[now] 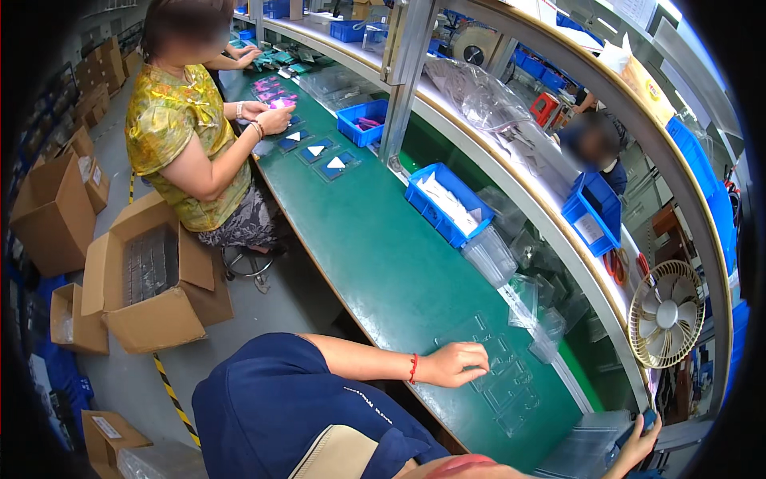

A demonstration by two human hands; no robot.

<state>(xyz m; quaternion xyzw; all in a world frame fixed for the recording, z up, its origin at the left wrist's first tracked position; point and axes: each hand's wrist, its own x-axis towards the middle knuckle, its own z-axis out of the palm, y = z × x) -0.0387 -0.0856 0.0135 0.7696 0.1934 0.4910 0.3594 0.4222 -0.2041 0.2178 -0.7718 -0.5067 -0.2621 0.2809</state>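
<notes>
My left hand point(455, 365), with a red string bracelet at the wrist, is over the green table with its fingers curled together. What they hold, if anything, is hidden. Under and beside it, several clear plastic blister trays point(507, 389) lie in a row on the table. Low at the right edge, my right hand point(641, 441) grips a small dark blue flat piece point(649, 418). Its exact kind cannot be made out. Beside that hand is a stack of clear plastic sheets or trays point(586, 441).
Blue bins point(448, 206) with white pieces and clear plastic packs point(488, 257) line the table's back edge. A fan point(667, 314) is fixed at the right. At the left, a co-worker point(187, 120) handles a pink piece; open cardboard boxes point(159, 307) stand on the floor.
</notes>
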